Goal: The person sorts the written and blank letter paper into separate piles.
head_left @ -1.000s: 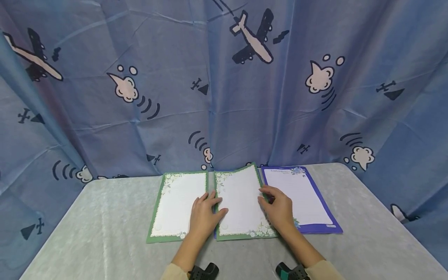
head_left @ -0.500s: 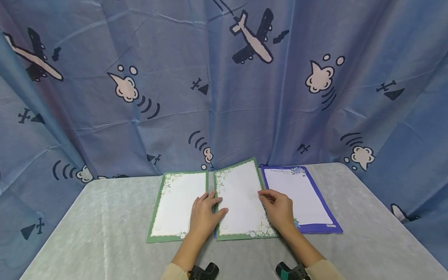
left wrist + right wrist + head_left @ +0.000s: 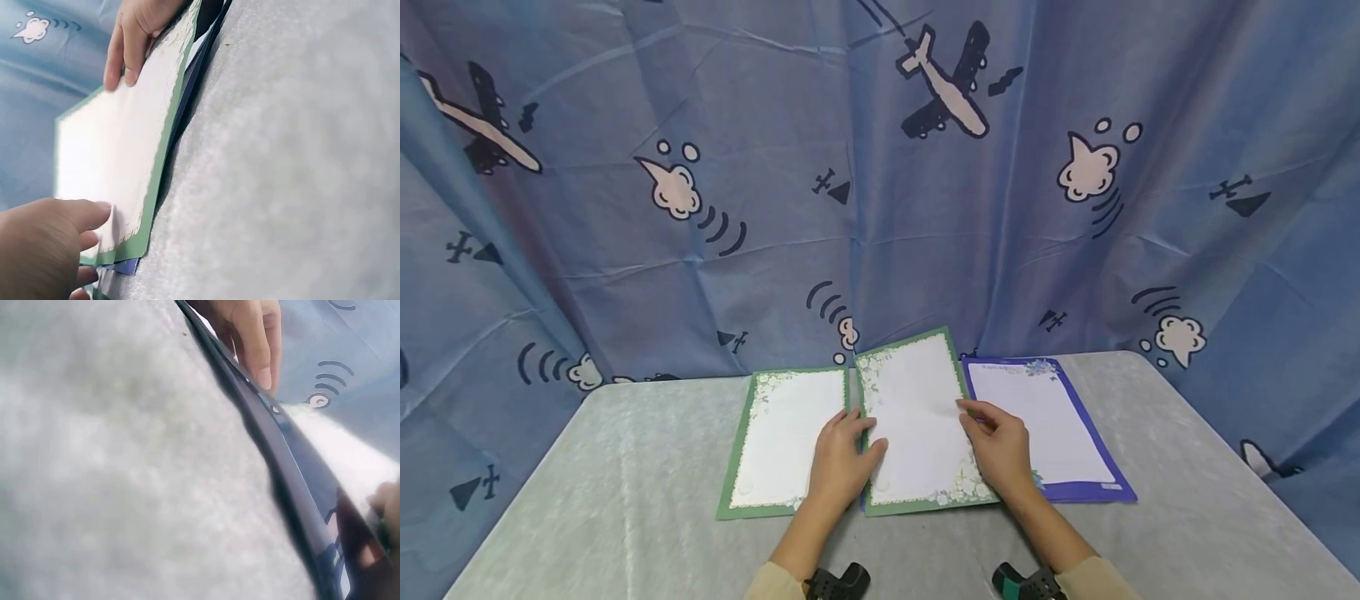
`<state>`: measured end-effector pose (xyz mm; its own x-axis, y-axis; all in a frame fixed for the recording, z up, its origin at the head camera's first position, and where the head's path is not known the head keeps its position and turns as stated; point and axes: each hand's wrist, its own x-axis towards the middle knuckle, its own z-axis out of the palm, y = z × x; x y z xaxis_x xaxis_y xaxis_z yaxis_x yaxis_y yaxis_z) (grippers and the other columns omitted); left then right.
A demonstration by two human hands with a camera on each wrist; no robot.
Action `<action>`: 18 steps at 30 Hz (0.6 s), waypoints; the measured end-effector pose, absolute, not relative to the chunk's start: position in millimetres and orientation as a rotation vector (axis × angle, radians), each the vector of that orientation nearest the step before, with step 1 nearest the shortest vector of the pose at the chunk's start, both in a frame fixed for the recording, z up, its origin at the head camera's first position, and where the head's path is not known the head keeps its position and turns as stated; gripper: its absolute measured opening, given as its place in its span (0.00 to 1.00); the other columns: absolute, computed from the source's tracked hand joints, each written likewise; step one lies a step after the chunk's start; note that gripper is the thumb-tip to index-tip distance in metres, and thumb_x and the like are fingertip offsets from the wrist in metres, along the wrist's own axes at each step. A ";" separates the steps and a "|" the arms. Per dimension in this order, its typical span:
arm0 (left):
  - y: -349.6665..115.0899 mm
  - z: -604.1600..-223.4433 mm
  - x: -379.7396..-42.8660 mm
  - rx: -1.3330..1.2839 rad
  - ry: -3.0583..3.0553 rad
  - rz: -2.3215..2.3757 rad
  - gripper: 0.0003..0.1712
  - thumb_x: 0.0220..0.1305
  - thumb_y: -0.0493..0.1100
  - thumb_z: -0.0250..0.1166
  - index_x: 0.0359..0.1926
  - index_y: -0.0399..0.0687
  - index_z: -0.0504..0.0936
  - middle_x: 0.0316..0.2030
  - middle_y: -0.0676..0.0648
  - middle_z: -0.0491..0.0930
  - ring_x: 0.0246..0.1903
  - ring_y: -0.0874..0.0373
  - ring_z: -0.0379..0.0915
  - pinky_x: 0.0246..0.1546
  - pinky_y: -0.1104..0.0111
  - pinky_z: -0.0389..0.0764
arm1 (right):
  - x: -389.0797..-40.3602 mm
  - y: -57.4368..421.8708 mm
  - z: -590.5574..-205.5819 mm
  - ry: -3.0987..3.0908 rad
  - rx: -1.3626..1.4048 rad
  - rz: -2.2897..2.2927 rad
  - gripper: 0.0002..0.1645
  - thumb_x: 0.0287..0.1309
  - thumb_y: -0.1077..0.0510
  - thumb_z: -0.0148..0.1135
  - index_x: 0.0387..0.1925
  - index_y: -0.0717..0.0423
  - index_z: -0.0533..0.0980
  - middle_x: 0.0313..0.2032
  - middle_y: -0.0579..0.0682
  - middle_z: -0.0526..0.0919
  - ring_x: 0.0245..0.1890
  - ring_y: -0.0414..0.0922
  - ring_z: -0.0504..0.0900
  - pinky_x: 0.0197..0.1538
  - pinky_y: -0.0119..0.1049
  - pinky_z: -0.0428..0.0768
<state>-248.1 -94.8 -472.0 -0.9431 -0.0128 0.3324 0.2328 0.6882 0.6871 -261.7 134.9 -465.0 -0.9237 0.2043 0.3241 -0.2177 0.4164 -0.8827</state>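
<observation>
A white sheet with a green flowered border point(image 3: 917, 417) stands in the middle, its far end tilted up off what lies beneath. My right hand point(image 3: 1000, 446) pinches its right edge between thumb and fingers; in the left wrist view, two fingers of that hand point(image 3: 128, 47) lie on its face. My left hand point(image 3: 838, 462) rests at the left edge, fingers loosely spread and thumb on the sheet. Under the sheet, a blue-purple corner point(image 3: 128, 267) shows in the left wrist view.
Another green-bordered sheet point(image 3: 786, 442) lies flat to the left. To the right is a purple-bordered sheet point(image 3: 1045, 425) with blue flowers. All are on a grey cloth-covered table point(image 3: 647, 467), with a blue patterned curtain point(image 3: 760, 208) behind it.
The far end of the middle green-bordered sheet has risen in steps, its top right corner going up. My right hand keeps hold of the right edge; my left hand stays in place.
</observation>
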 end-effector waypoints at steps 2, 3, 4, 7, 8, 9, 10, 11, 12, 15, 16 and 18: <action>-93.8 -470.9 -248.4 -0.149 -2.575 -1.156 0.19 0.61 0.45 0.72 0.51 0.44 0.87 0.62 0.37 0.80 0.68 0.38 0.69 0.67 0.44 0.71 | -261.6 135.3 -464.3 -2.283 0.009 1.557 0.13 0.61 0.66 0.67 0.47 0.58 0.87 0.41 0.60 0.90 0.22 0.32 0.73 0.30 0.23 0.75; -93.4 -470.5 -248.6 -0.142 -2.564 -1.174 0.18 0.61 0.45 0.71 0.51 0.44 0.87 0.62 0.37 0.80 0.68 0.38 0.69 0.67 0.44 0.71 | -261.5 135.4 -463.8 -2.276 0.010 1.576 0.13 0.62 0.66 0.66 0.47 0.58 0.86 0.40 0.60 0.89 0.21 0.31 0.72 0.30 0.24 0.75; -93.1 -469.9 -248.7 -0.137 -2.550 -1.196 0.18 0.61 0.44 0.71 0.51 0.44 0.87 0.62 0.37 0.80 0.68 0.38 0.70 0.67 0.44 0.71 | -261.4 135.6 -463.5 -2.266 0.013 1.596 0.13 0.62 0.66 0.66 0.48 0.58 0.86 0.40 0.61 0.89 0.21 0.32 0.71 0.30 0.24 0.74; -92.3 -468.5 -249.5 -0.127 -2.486 -1.293 0.17 0.61 0.43 0.71 0.51 0.44 0.87 0.62 0.36 0.79 0.67 0.38 0.70 0.66 0.44 0.71 | -261.6 136.3 -462.6 -2.217 0.015 1.656 0.13 0.62 0.67 0.66 0.48 0.59 0.86 0.41 0.61 0.89 0.22 0.30 0.73 0.29 0.23 0.75; -92.2 -468.3 -249.6 -0.122 -2.463 -1.338 0.17 0.61 0.43 0.71 0.51 0.45 0.87 0.62 0.37 0.79 0.66 0.38 0.70 0.66 0.43 0.71 | -261.7 136.5 -462.5 -2.200 0.013 1.675 0.13 0.62 0.67 0.66 0.48 0.60 0.86 0.41 0.62 0.89 0.21 0.30 0.73 0.29 0.23 0.75; -92.2 -468.0 -249.9 -0.118 -2.439 -1.383 0.16 0.61 0.42 0.71 0.50 0.46 0.87 0.62 0.38 0.79 0.66 0.38 0.70 0.66 0.43 0.71 | -261.7 136.7 -462.3 -2.185 0.010 1.696 0.13 0.62 0.67 0.66 0.48 0.60 0.86 0.42 0.62 0.89 0.21 0.29 0.73 0.29 0.22 0.75; -92.1 -467.7 -250.1 -0.114 -2.416 -1.427 0.16 0.61 0.42 0.71 0.50 0.47 0.88 0.61 0.39 0.79 0.66 0.38 0.70 0.66 0.43 0.71 | -262.1 136.8 -462.4 -2.171 0.006 1.714 0.13 0.62 0.67 0.66 0.48 0.60 0.86 0.43 0.62 0.89 0.22 0.29 0.74 0.30 0.22 0.76; -92.0 -467.6 -250.4 -0.115 -2.394 -1.465 0.15 0.61 0.41 0.71 0.50 0.48 0.88 0.60 0.40 0.80 0.65 0.40 0.71 0.65 0.44 0.72 | -261.9 136.8 -462.2 -2.163 0.005 1.729 0.13 0.62 0.67 0.66 0.48 0.60 0.86 0.44 0.63 0.89 0.22 0.29 0.73 0.30 0.22 0.76; -92.0 -467.2 -250.5 -0.113 -2.377 -1.505 0.15 0.61 0.41 0.71 0.50 0.49 0.88 0.58 0.42 0.81 0.63 0.42 0.73 0.64 0.46 0.73 | -261.8 136.8 -462.1 -2.157 0.005 1.744 0.13 0.63 0.67 0.65 0.49 0.61 0.85 0.44 0.63 0.89 0.21 0.29 0.72 0.29 0.22 0.75; -92.2 -466.1 -250.8 -0.122 -2.355 -1.577 0.15 0.62 0.40 0.71 0.51 0.52 0.87 0.53 0.48 0.84 0.47 0.55 0.78 0.53 0.60 0.79 | -262.1 136.3 -461.9 -2.148 0.013 1.766 0.13 0.63 0.67 0.65 0.49 0.61 0.85 0.44 0.64 0.88 0.20 0.29 0.70 0.29 0.23 0.75; -92.5 -465.6 -250.9 -0.131 -2.350 -1.603 0.16 0.62 0.40 0.71 0.51 0.53 0.87 0.51 0.48 0.85 0.39 0.59 0.76 0.45 0.66 0.80 | -262.2 136.1 -461.6 -2.145 0.016 1.772 0.13 0.63 0.67 0.65 0.49 0.61 0.85 0.45 0.64 0.88 0.20 0.29 0.70 0.29 0.23 0.75; -93.6 -464.5 -251.6 -0.155 -2.337 -1.669 0.17 0.62 0.40 0.71 0.52 0.53 0.87 0.46 0.46 0.87 0.24 0.65 0.65 0.30 0.72 0.72 | -262.0 135.5 -460.7 -2.132 0.027 1.786 0.13 0.63 0.67 0.66 0.49 0.61 0.85 0.46 0.63 0.88 0.18 0.30 0.67 0.29 0.23 0.75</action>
<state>-251.6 -93.6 -464.5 -0.9593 -0.0659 0.2746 0.2383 0.3326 0.9124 -262.0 135.5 -460.7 -0.9357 0.2118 0.2822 -0.2407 0.2017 -0.9494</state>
